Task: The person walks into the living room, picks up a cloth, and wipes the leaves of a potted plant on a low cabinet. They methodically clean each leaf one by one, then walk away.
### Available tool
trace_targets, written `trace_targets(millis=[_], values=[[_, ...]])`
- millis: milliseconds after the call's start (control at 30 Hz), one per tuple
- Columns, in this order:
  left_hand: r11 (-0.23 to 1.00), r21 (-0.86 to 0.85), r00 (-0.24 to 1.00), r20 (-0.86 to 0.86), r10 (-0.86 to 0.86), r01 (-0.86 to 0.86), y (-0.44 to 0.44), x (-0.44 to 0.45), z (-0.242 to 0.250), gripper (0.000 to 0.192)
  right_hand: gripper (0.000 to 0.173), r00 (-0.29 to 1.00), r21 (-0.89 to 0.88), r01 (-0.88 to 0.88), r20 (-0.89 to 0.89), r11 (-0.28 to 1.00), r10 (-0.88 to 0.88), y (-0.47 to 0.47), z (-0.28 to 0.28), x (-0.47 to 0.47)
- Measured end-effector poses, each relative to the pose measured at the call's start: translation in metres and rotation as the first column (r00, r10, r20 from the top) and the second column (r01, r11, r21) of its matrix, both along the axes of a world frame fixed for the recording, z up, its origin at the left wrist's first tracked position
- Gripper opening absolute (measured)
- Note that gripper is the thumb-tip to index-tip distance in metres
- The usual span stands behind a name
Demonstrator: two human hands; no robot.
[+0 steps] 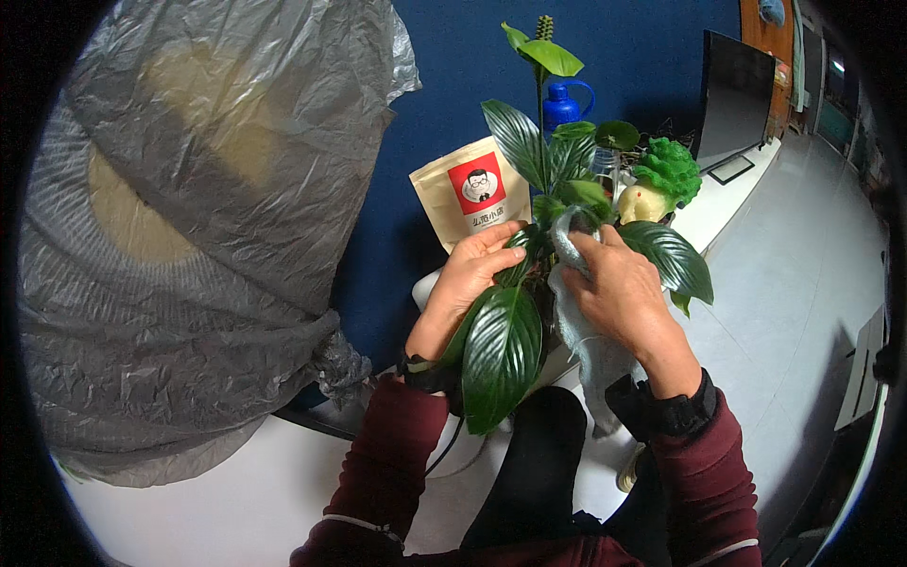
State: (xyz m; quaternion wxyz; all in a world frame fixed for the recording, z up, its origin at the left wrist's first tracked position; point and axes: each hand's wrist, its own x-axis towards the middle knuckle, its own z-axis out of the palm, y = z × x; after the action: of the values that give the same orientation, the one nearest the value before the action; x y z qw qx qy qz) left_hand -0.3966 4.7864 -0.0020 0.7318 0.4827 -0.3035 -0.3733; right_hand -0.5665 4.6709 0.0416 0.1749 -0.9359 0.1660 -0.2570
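A potted peace lily with glossy green leaves (502, 358) and a tall flower spike (544, 57) stands right before me. My left hand (476, 273) holds one of its dark leaves (519, 261) between thumb and fingers. On the plant's other side, my right hand (623, 290) grips a pale grey-blue cloth (592, 361). Part of the cloth loops up over the fingers among the leaves, and the rest hangs below the hand. Foliage and my hands hide most of the pot.
A kraft paper pouch (471, 188) leans behind the plant. Nearby are a blue bottle (561, 106), a green-and-cream cabbage ornament (662, 184) and a flat screen (735, 99) on a white cabinet (755, 166). Grey plastic sheeting (205, 283) covers something large at left.
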Motion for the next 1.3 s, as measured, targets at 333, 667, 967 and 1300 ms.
trace_targets(millis=[333,667,967,1300], values=[[0.998,-0.032,0.995,0.091,-0.049,0.052,0.006,-0.009,-0.004,0.054,0.029,0.999,-0.015,0.002,-0.048,1.0,-0.002,0.007,-0.008,0.015],[0.996,0.087,0.999,0.038,0.011,-0.014,0.018,-0.024,-0.001,0.038,0.022,1.0,-0.233,0.021,-0.005,0.972,-0.023,0.017,-0.022,0.024],[0.983,-0.184,0.99,-0.143,-0.011,-0.016,0.018,-0.026,-0.007,0.045,0.015,0.999,-0.342,-0.016,0.037,0.94,0.031,0.042,-0.039,0.01],[0.999,-0.049,1.0,0.008,0.024,-0.024,0.021,-0.028,-0.001,0.058,0.036,0.98,-0.304,-0.183,0.012,0.935,0.196,0.046,-0.047,-0.004]])
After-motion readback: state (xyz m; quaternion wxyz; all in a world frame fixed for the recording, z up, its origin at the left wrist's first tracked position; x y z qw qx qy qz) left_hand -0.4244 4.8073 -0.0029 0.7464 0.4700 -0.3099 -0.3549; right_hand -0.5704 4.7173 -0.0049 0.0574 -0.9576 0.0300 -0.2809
